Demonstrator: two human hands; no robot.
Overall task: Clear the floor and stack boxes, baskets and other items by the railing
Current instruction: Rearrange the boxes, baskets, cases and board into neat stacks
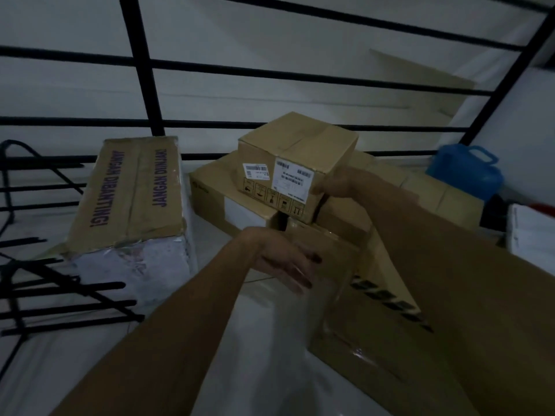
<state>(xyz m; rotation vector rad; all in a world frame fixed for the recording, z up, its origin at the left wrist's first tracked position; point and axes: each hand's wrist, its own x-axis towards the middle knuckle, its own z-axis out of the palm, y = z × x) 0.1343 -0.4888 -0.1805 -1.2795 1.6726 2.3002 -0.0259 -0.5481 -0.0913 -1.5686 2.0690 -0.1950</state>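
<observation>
Dim light throughout. Small cardboard box with white barcode labels and handling symbols on its near face, set tilted on top of a stack of flat cardboard boxes just in front of the black railing. Right hand at the small box's lower right corner, thumb against the near face, fingers hidden behind the box; appears to hold that corner, full grip not visible. Left hand lower down, well apart from the small box, fingers straight and loosely spread, dark-painted nails, held against the upper edge of a large cardboard box wrapped in clear film; contact probable, blurred, cannot be confirmed. Large box nearest the camera, at right, with black printed marks on one face.

To the left, on the pale floor, a separate carton printed "JANGAN DIBANTING" and "JANGAN DIINJAK" in purple, its near end torn and whitish. Further left, a black wire rack, partly out of view. At far right, beside the railing, a blue plastic container with handle, and below it a white packet.
</observation>
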